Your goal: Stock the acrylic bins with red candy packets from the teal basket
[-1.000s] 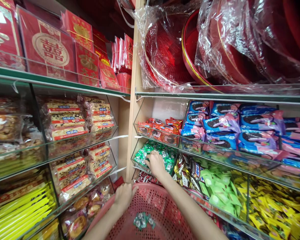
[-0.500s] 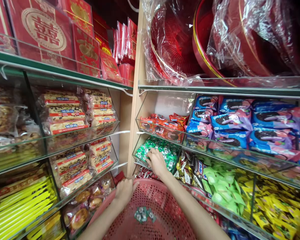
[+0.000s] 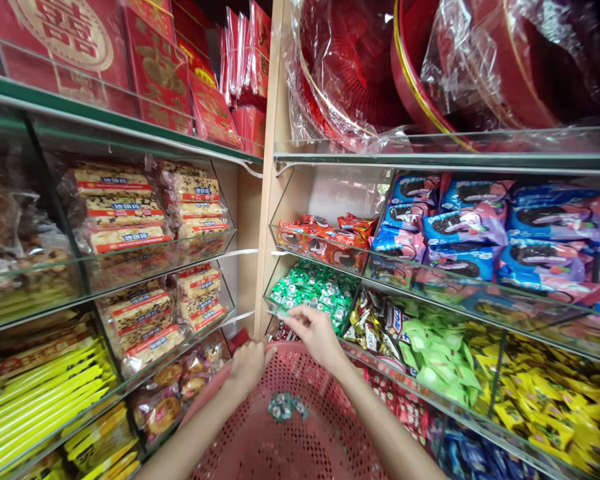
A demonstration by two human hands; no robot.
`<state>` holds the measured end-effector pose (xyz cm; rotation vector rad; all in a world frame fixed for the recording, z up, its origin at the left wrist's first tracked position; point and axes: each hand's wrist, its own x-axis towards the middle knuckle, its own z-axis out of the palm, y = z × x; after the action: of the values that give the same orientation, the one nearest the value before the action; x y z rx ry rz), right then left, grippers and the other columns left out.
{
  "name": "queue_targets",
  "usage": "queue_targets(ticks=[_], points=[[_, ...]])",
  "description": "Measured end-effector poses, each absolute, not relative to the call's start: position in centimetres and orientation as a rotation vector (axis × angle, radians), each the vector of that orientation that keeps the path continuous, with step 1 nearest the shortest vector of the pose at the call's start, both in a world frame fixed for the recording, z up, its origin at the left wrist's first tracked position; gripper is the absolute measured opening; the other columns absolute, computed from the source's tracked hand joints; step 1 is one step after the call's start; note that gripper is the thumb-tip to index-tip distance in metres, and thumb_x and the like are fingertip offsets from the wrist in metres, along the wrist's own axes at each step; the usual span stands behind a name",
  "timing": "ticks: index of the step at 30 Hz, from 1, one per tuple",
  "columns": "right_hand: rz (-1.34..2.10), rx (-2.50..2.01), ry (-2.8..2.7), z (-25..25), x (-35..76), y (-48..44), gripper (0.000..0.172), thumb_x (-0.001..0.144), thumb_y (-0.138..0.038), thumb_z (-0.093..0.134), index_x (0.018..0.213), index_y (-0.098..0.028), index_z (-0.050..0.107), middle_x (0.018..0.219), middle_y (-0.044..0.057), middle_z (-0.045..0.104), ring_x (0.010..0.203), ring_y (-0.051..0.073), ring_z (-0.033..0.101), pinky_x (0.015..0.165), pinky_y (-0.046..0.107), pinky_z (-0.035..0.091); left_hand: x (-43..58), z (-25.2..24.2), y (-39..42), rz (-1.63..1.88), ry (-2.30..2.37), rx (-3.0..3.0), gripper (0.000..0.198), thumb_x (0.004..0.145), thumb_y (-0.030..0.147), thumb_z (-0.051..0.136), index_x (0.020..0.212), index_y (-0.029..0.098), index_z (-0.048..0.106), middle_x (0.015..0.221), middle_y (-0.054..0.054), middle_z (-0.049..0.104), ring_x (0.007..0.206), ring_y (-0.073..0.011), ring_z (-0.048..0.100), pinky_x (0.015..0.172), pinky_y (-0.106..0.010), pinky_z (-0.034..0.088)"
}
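Note:
My left hand (image 3: 249, 367) is closed over the far rim of a red perforated plastic basket (image 3: 300, 367). A few green-and-clear wrapped candies (image 3: 287, 407) lie at the bottom of it. Just above the rim, my right hand (image 3: 317, 335) pinches a small green-wrapped candy (image 3: 280, 312) between thumb and fingertips. Behind that hand, a clear shelf bin holds a heap of similar green candies (image 3: 313, 288); the hand partly covers the bin's front edge.
Orange-red snack packs (image 3: 325, 243) fill the bin above. Blue cookie packs (image 3: 467, 223), light-green packets (image 3: 440, 357) and yellow packets (image 3: 550, 407) sit to the right. Wrapped bars (image 3: 147, 320) occupy the left shelves. Clear shelf fronts (image 3: 440, 283) stick out toward me.
My right hand has come out of the green candy bin, down toward the basket rim, with a candy in its fingers. My left hand stays on the rim. The view has tilted slightly down.

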<state>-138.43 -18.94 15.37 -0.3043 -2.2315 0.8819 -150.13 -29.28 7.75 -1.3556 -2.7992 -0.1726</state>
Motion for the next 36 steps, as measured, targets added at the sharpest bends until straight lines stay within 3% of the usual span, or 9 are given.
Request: queue_targets(ticks=[3,5,9,15,21,24,28,32,36], points=[[1.274,-0.303,-2.261,10.6,-137.6,-19.8,0.02,0.077,-0.033,0.054,0.076,-0.015,0.061,0.063,-0.002,0.058,0.055,0.009,0.048,0.052,0.018,0.036,-150.0,8.0,-29.3,-0.148,-2.813,-1.358,0.05,0.087,0.045,0.024,0.095,0.012,0.061,0.094,-0.013,0.064,0.091,-0.0244,0.06,0.075,-0.031,0.044],[1.358,-0.411,-2.364,6.8,-137.3,-19.8,0.016,0.074,-0.028,0.056,0.071,-0.013,0.061,0.059,-0.003,0.058,0.052,0.008,0.048,0.05,0.018,0.035,-149.9,8.2,-29.2,-0.155,-2.787,-1.377,0.051,0.087,0.047,0.023,0.094,0.012,0.061,0.093,-0.014,0.064,0.09,-0.0248,0.06,0.073,-0.032,0.044],[1.214,-0.666,-2.644,1.6,-136.9,-19.0,0.012,0.067,-0.01,0.053,0.063,-0.013,0.063,0.049,-0.004,0.056,0.045,0.007,0.046,0.044,0.016,0.031,-149.9,8.4,-29.1,-0.193,-2.736,-1.405,0.053,0.086,0.05,0.021,0.099,0.014,0.059,0.091,-0.014,0.064,0.088,-0.0247,0.06,0.072,-0.033,0.045],[1.038,-0.795,-2.728,0.7,-136.4,-18.5,0.021,0.063,-0.004,0.046,0.056,-0.014,0.064,0.052,-0.001,0.06,0.052,0.01,0.055,0.05,0.017,0.036,-149.6,8.7,-29.6,-0.192,-2.791,-1.407,0.052,0.087,0.05,0.021,0.107,0.016,0.054,0.095,-0.014,0.064,0.091,-0.0232,0.06,0.075,-0.031,0.043],[0.692,-0.993,-2.718,2.1,-135.9,-19.5,0.018,0.069,-0.013,0.051,0.081,-0.014,0.064,0.085,0.009,0.064,0.081,0.02,0.057,0.063,0.025,0.036,-149.4,8.9,-29.6,-0.184,-2.746,-1.411,0.048,0.087,0.047,0.023,0.105,0.016,0.056,0.091,-0.013,0.065,0.088,-0.0238,0.061,0.072,-0.032,0.044],[0.57,-0.951,-2.725,5.2,-135.7,-20.1,0.012,0.072,-0.022,0.053,0.073,-0.016,0.063,0.075,0.005,0.063,0.07,0.016,0.055,0.057,0.023,0.033,-149.5,9.0,-29.5,-0.156,-2.744,-1.404,0.049,0.087,0.046,0.023,0.101,0.015,0.058,0.089,-0.014,0.066,0.087,-0.0245,0.061,0.071,-0.032,0.045],[0.665,-0.63,-2.673,11.7,-135.3,-19.6,0.024,0.076,-0.026,0.051,0.055,-0.015,0.058,0.051,-0.002,0.053,0.051,0.009,0.046,0.049,0.02,0.026,-149.5,9.2,-29.4,-0.139,-2.787,-1.392,0.05,0.087,0.046,0.023,0.099,0.014,0.059,0.094,-0.015,0.064,0.091,-0.0239,0.06,0.075,-0.032,0.044],[0.589,-0.549,-2.524,16.8,-136.0,-17.5,0.014,0.079,-0.024,0.049,0.074,-0.018,0.061,0.066,-0.002,0.06,0.062,0.01,0.051,0.057,0.02,0.031,-149.6,9.1,-29.3,-0.152,-2.833,-1.371,0.049,0.087,0.045,0.024,0.101,0.014,0.059,0.096,-0.015,0.064,0.093,-0.0227,0.059,0.078,-0.031,0.043],[0.304,-0.663,-2.504,18.0,-138.5,-15.5,0.013,0.077,-0.019,0.053,0.086,-0.019,0.063,0.081,0.002,0.06,0.08,0.015,0.051,0.069,0.023,0.033,-149.8,8.7,-29.3,-0.177,-2.808,-1.38,0.05,0.087,0.046,0.023,0.099,0.013,0.059,0.094,-0.015,0.064,0.091,-0.0227,0.06,0.076,-0.031,0.044]])
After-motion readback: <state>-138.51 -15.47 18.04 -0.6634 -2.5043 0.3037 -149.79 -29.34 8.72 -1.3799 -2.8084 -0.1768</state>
